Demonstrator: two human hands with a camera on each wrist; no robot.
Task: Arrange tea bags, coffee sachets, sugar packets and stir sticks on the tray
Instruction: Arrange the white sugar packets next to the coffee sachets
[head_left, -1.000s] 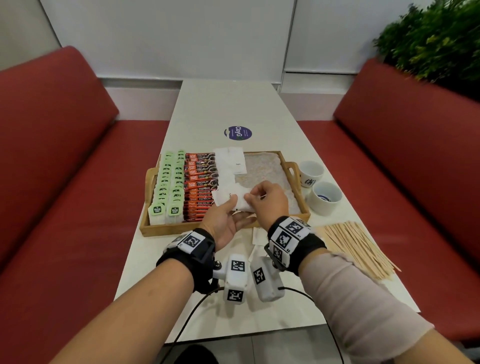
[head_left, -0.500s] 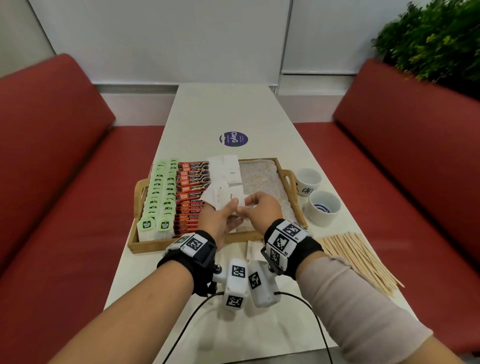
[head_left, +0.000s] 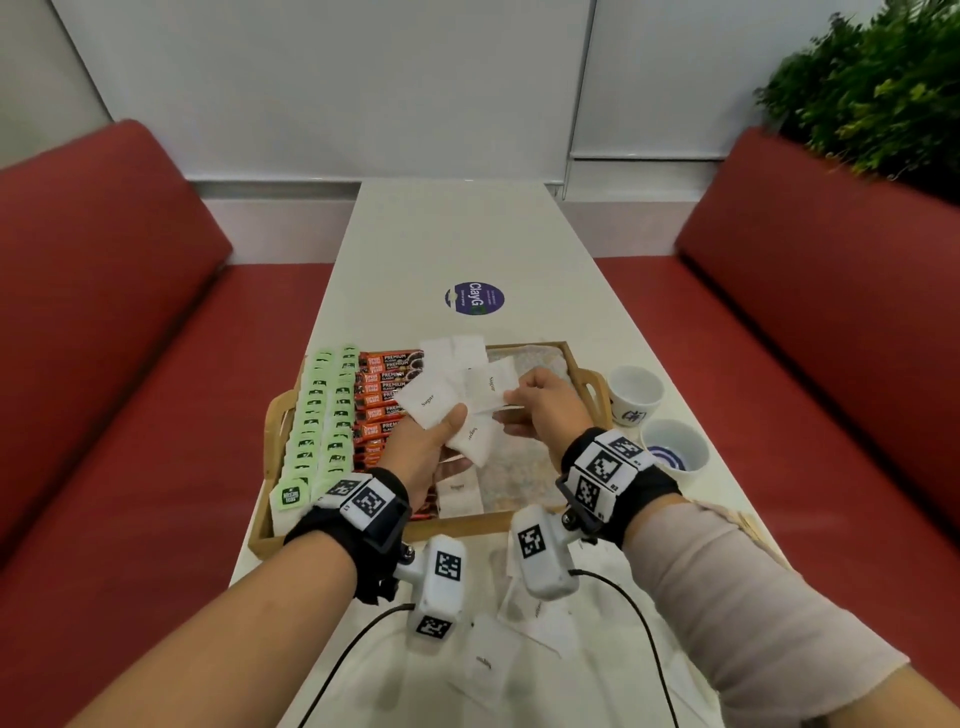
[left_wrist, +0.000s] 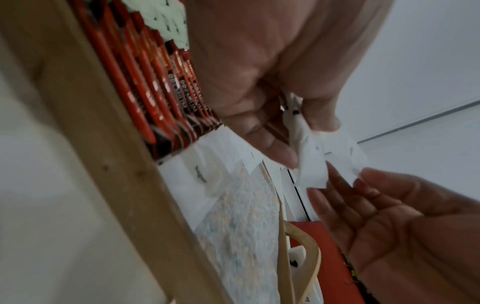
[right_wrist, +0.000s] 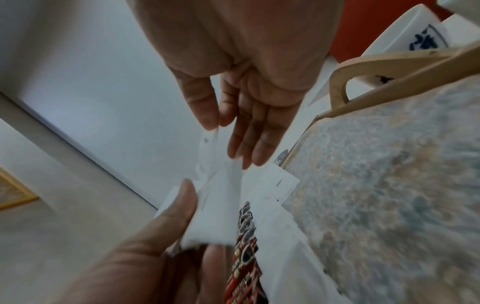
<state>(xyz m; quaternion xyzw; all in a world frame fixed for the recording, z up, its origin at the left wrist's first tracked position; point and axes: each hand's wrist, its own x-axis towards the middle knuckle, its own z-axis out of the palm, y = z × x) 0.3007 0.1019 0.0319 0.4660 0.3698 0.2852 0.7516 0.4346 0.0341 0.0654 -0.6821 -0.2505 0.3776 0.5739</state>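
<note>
A wooden tray (head_left: 279, 415) holds two columns of green tea bags (head_left: 322, 415), a row of red coffee sachets (head_left: 387, 384) and white sugar packets (head_left: 452, 353) at its far end. Above the tray, my left hand (head_left: 447, 431) grips a fan of sugar packets (head_left: 428, 401) between thumb and fingers. My right hand (head_left: 511, 410) pinches the edge of one packet (head_left: 488, 387) in that fan. The right wrist view shows its thumb and fingers (right_wrist: 249, 144) on the packet (right_wrist: 221, 205). Stir sticks (head_left: 748, 519) peek out behind my right forearm.
Two white cups (head_left: 636, 392) (head_left: 675, 452) stand right of the tray. Loose sugar packets (head_left: 488, 660) lie on the white table near its front edge, under my wrists. A round purple sticker (head_left: 474, 298) sits beyond the tray. Red benches flank the table.
Both hands have lifted slightly over the tray. The packets in my left hand have spread into a fan, and my right hand has drawn one packet a little to the right.
</note>
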